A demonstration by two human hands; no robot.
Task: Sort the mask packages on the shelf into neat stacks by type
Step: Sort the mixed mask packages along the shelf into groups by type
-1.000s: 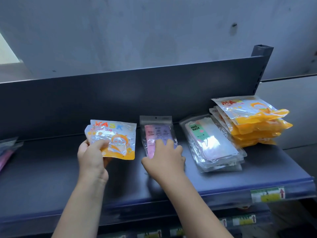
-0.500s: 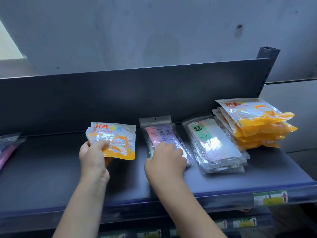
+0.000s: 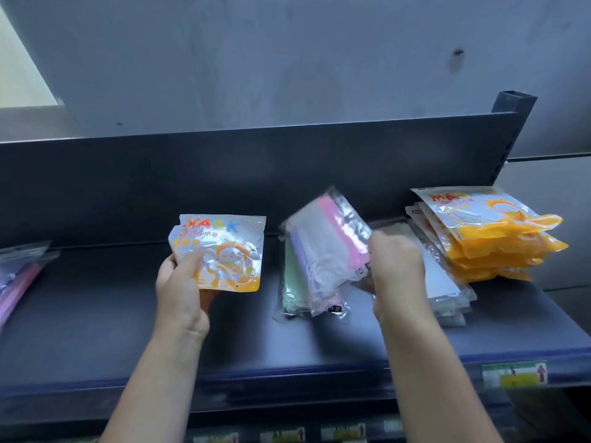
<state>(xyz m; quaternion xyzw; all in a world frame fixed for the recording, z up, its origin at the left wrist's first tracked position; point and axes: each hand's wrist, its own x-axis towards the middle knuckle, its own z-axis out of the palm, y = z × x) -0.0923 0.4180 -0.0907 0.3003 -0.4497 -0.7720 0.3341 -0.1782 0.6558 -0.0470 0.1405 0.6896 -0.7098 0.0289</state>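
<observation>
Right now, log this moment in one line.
left hand: holds orange mask pouch | right hand: lifts clear pastel pack | orange stack: right

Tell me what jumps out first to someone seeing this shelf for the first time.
The bright orange stack of mask pouches at the shelf's right end draws the eye first. Next come the two hands: the left hand holds a matching orange mask pouch upright at centre-left, while the right hand lifts a blurred clear pack of pastel masks in the middle. Beneath it lies another clear pack, greenish, flat on the dark shelf.
</observation>
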